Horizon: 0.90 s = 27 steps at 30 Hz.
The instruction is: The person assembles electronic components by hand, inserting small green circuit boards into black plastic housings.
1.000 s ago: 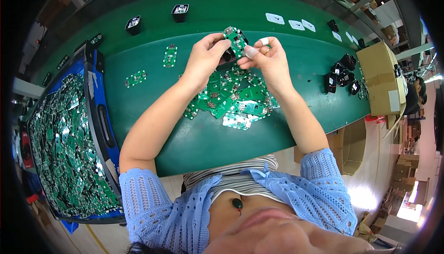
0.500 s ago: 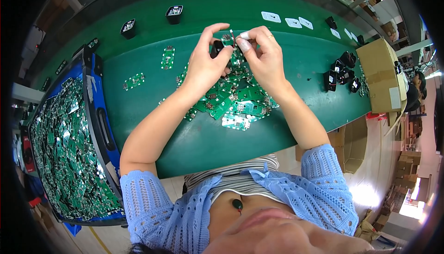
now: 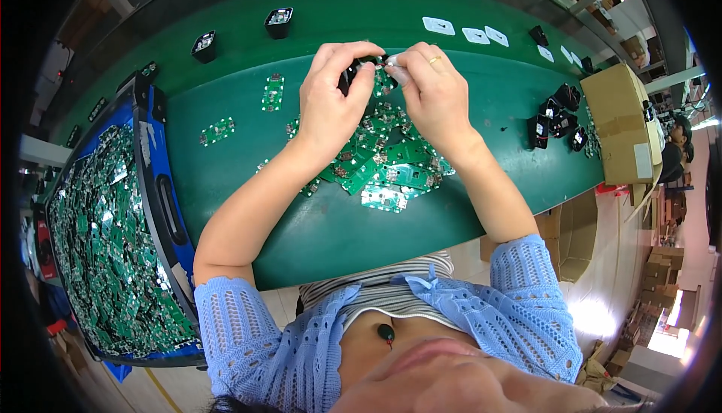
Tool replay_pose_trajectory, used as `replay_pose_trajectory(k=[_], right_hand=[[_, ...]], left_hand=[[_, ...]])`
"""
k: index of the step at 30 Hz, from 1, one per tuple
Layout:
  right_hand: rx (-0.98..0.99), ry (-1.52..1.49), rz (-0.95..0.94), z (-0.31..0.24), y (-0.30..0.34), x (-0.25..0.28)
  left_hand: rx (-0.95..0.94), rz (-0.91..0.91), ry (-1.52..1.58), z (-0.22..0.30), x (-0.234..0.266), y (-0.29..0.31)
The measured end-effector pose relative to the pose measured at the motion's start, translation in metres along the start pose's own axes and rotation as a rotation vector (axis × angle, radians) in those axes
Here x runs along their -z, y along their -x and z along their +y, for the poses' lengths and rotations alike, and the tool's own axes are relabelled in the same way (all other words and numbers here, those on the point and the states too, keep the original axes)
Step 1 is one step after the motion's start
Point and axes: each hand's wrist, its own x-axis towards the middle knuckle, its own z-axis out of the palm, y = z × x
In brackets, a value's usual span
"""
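Observation:
Over the far side of a heap of green circuit boards (image 3: 385, 165), both of my hands work close together. My left hand (image 3: 329, 93) is closed around a black plastic housing (image 3: 347, 79) and steadies a circuit board (image 3: 384, 82) beside it. Fingers of my right hand (image 3: 438, 97), with white tape or covers on the fingertips, pinch at the board's upper end. A thin wire seems to be between them, but the fingertips hide most of it. Two single boards lie left of the heap, a nearer board (image 3: 218, 132) and a farther board (image 3: 273, 93).
A blue crate (image 3: 167, 210) full of boards stands at the left. Along the green belt behind sit two filled black housings (image 3: 279, 22) and several white square plates (image 3: 438, 26). To the right are several black housings (image 3: 538, 130) and a cardboard box (image 3: 618, 112).
My right hand has shifted slightly, its fingers now closer against the board. My left fingers have curled over the board's top. The housings and plates on the rear belt have slid slightly left.

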Motion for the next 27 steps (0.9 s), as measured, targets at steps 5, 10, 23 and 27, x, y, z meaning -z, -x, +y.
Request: replay_pose_trajectory(k=[5,10,23,27], right_hand=[[0.163,0.274,-0.128,-0.003,-0.006,0.01],[0.24,0.316,-0.206,-0.004,-0.014,0.018],[-0.089,-0.456,0.031,0.001,0.003,0.007],[-0.118,-0.509,0.042,0.001,0.003,0.01]], left_hand=[[-0.222,0.063,-0.241,0.01,-0.002,0.002],[-0.215,0.05,-0.284,0.013,-0.001,0.002],[0.359,-0.231,0.325,0.021,0.013,-0.006],[0.315,-0.204,0.281,0.023,0.01,-0.005]])
